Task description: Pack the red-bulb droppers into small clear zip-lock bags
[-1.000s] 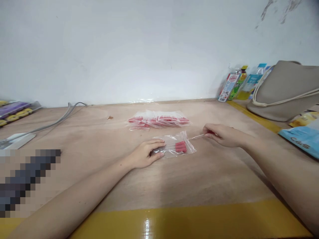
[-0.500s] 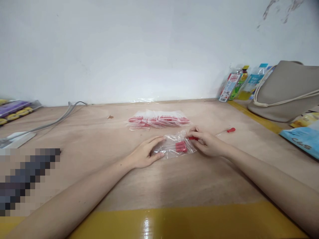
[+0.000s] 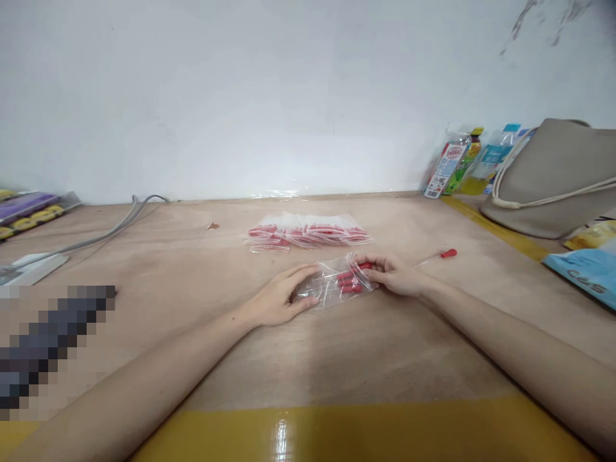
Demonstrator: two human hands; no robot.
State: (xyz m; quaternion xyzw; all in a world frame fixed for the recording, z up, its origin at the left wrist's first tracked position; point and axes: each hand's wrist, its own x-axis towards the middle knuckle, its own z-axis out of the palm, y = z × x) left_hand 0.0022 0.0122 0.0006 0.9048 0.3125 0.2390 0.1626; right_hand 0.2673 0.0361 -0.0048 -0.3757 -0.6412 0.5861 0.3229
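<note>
A clear plastic bag (image 3: 321,296) lies on the table between my hands, with several red-bulbed droppers (image 3: 350,289) inside. My left hand (image 3: 282,296) grips the bag's left end, thumb on the near side and fingers on the far side. At the bag's right end, my right hand (image 3: 392,274) pinches a dropper by its red bulb (image 3: 366,265), which is at the bag's mouth; its shaft is hard to make out through the plastic. Right of that hand lies one loose dropper (image 3: 448,253), its thin clear stem pointing left.
A row of filled small bags (image 3: 308,231) with red contents lies beyond my hands. At right are drink bottles (image 3: 491,157), a grey bag (image 3: 543,179) and a blue packet (image 3: 584,273). A cable (image 3: 106,237) and a purple-yellow package (image 3: 31,212) are at left.
My right hand has moved slightly left, taking the dropper further into the bag. The droppers inside have shifted and spread apart. My left hand stays in place.
</note>
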